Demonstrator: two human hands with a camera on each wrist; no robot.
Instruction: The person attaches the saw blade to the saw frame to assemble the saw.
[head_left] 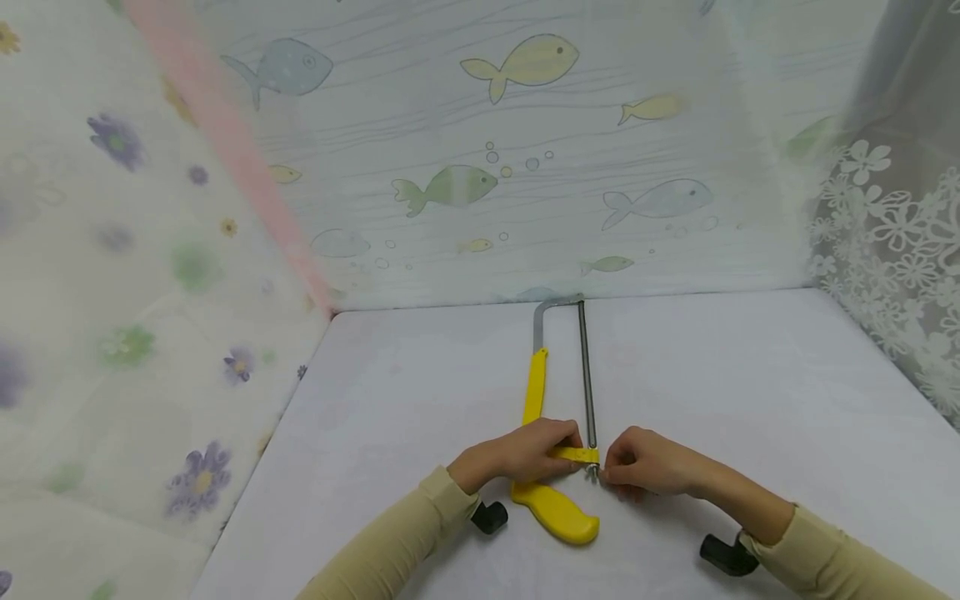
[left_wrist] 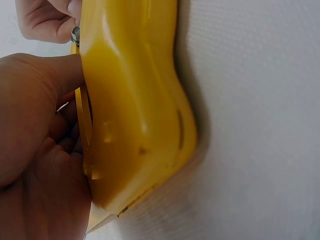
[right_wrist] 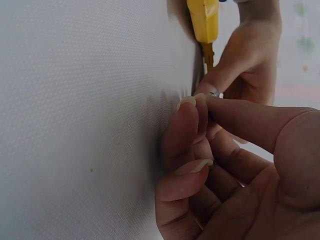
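Note:
A hacksaw with a yellow handle (head_left: 561,513) lies on the white-covered table, its grey blade (head_left: 587,375) pointing away from me. My left hand (head_left: 536,450) holds the saw's yellow frame, thumb and fingers around the short crosspiece (head_left: 577,455) at the blade's near end. A small metal wing nut (head_left: 592,473) sticks out below that crosspiece. Right beside it is my right hand (head_left: 660,462), with fingers curled and thumb tip against the fingertips. In the right wrist view the thumb partly hides the nut (right_wrist: 215,93); I cannot tell whether the fingers pinch it.
Fish-printed fabric (head_left: 465,183) hangs behind the table's far edge. Flowered cloth (head_left: 150,333) borders the left side, lace-patterned fabric (head_left: 892,208) the right. A black camera piece sits below each wrist, left (head_left: 491,518) and right (head_left: 727,554).

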